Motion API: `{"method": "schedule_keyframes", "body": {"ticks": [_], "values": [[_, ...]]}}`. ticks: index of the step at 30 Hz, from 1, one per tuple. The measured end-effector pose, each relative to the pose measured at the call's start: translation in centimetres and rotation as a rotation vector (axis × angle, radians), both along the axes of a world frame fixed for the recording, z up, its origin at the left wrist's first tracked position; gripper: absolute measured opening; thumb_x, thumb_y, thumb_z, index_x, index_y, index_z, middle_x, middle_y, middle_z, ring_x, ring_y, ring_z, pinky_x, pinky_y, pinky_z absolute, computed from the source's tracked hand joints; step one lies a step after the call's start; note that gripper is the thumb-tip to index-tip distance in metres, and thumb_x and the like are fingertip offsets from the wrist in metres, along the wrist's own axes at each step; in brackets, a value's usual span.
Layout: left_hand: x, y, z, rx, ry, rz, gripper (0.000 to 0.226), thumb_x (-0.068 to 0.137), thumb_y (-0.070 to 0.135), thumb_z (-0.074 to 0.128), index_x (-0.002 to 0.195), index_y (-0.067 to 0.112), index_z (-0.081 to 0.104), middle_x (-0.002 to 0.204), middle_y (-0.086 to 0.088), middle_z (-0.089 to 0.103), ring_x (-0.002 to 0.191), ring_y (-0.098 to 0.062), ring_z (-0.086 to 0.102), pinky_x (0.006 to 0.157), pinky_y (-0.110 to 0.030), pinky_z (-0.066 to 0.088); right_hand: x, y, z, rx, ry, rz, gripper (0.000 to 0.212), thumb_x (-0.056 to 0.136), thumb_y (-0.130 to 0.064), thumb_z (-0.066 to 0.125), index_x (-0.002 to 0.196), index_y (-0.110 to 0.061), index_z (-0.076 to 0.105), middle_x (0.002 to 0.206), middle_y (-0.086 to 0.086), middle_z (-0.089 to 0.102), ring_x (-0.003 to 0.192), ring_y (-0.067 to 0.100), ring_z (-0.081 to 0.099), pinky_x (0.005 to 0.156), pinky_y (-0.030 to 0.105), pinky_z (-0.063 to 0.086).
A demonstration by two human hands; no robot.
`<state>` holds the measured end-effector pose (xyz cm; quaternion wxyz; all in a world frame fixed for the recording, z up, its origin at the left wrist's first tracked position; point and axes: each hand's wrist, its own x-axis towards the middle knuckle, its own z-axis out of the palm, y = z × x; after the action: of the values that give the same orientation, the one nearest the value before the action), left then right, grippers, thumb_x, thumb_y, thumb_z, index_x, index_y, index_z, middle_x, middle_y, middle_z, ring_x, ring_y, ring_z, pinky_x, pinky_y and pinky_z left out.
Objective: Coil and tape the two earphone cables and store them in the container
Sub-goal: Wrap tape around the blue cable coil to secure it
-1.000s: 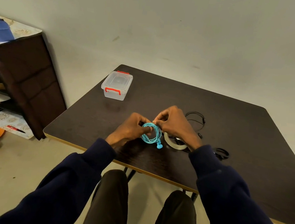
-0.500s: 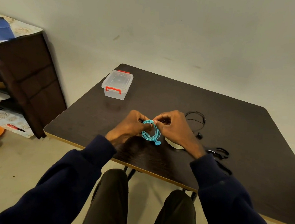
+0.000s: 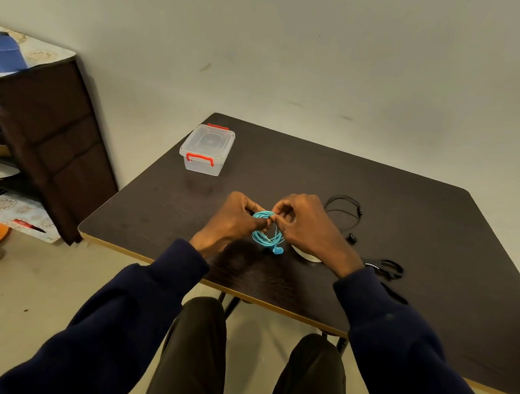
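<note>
Holds turquoise earphone coil (image 3: 265,237) between both hands, over dark table (image 3: 420,234) near front edge; cannot tell if lifted. Pinches coil's top with left hand (image 3: 235,223), fingers curled in. Pinches same spot with right hand (image 3: 309,228), thumb and forefinger pressed together, rest curled. Lets blue earbud (image 3: 278,250) hang at coil's bottom. Half hides tape roll (image 3: 305,255) under right wrist. Shows black earphone cable (image 3: 343,211) loose just right of hands, scissors (image 3: 385,267) beside right sleeve, clear lidded container (image 3: 208,149) with red latches well apart, far left corner.

A home room: dark table (image 3: 317,170), cluttered shelf (image 3: 48,136).
</note>
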<state>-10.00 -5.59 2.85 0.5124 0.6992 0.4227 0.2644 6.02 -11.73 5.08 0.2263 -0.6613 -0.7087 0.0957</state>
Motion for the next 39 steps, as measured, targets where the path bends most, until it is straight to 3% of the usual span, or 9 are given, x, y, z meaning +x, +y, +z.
{"method": "schedule_keyframes", "body": {"ticks": [6,11,21,25,30,35,39], "values": [[0.3,0.0,-0.3,0.040,0.030,0.053,0.021,0.084,0.017,0.077,0.100,0.004,0.074,0.097,-0.009,0.076,0.083,-0.013,0.074,0.074,-0.027,0.062,0.0,0.2,-0.1,-0.032,-0.016,0.013,0.005,0.096,-0.016,0.064,0.099,-0.014,0.067,0.091,-0.006,0.061,0.076,0.008,0.059,0.072,0.023,0.055],[0.0,0.1,0.2,0.096,0.055,0.068,0.022,0.083,0.023,0.077,0.098,0.006,0.074,0.093,-0.005,0.075,0.078,-0.010,0.073,0.068,-0.023,0.060,0.1,0.4,0.1,-0.036,-0.034,0.033,0.002,0.098,-0.019,0.061,0.099,-0.018,0.063,0.092,-0.006,0.059,0.077,0.008,0.057,0.071,0.024,0.054],[-0.3,-0.4,0.0,0.152,0.034,0.069,0.022,0.083,0.025,0.078,0.098,0.009,0.073,0.090,-0.002,0.074,0.078,-0.010,0.073,0.071,-0.027,0.062,0.3,0.2,0.1,-0.055,-0.118,0.091,0.006,0.103,-0.024,0.051,0.101,-0.020,0.055,0.102,-0.002,0.054,0.083,0.009,0.049,0.071,0.023,0.041],[-0.4,-0.2,0.2,0.133,0.065,0.052,0.026,0.086,0.028,0.075,0.101,0.007,0.072,0.088,0.001,0.072,0.078,-0.009,0.072,0.068,-0.023,0.060,0.4,0.3,0.0,-0.015,-0.146,0.085,0.007,0.102,-0.025,0.052,0.103,-0.019,0.057,0.103,-0.002,0.054,0.086,0.010,0.050,0.074,0.027,0.046],[-0.3,0.3,0.2,-0.070,0.069,0.021,0.024,0.088,0.020,0.072,0.105,0.004,0.071,0.099,-0.008,0.075,0.084,-0.013,0.074,0.072,-0.027,0.061,0.3,0.4,-0.5,0.025,-0.176,0.063,0.009,0.101,-0.027,0.054,0.102,-0.020,0.059,0.100,-0.004,0.055,0.084,0.008,0.051,0.075,0.029,0.051],[-0.6,0.4,0.7,-0.302,0.000,0.025,0.017,0.089,0.014,0.070,0.101,0.002,0.071,0.094,-0.009,0.074,0.082,-0.014,0.074,0.063,-0.024,0.059,0.4,0.3,-0.6,0.037,-0.202,0.048,0.010,0.101,-0.029,0.054,0.102,-0.020,0.058,0.100,-0.005,0.055,0.085,0.008,0.050,0.074,0.028,0.050],[-0.6,0.5,1.1,-0.497,-0.075,0.023,0.027,0.089,0.015,0.070,0.108,-0.005,0.068,0.098,-0.017,0.074,0.086,-0.022,0.074,0.067,-0.029,0.061,0.4,0.3,-0.7,0.042,-0.234,0.052,0.010,0.101,-0.031,0.054,0.103,-0.022,0.057,0.101,-0.007,0.053,0.087,0.006,0.048,0.075,0.026,0.046]]}}
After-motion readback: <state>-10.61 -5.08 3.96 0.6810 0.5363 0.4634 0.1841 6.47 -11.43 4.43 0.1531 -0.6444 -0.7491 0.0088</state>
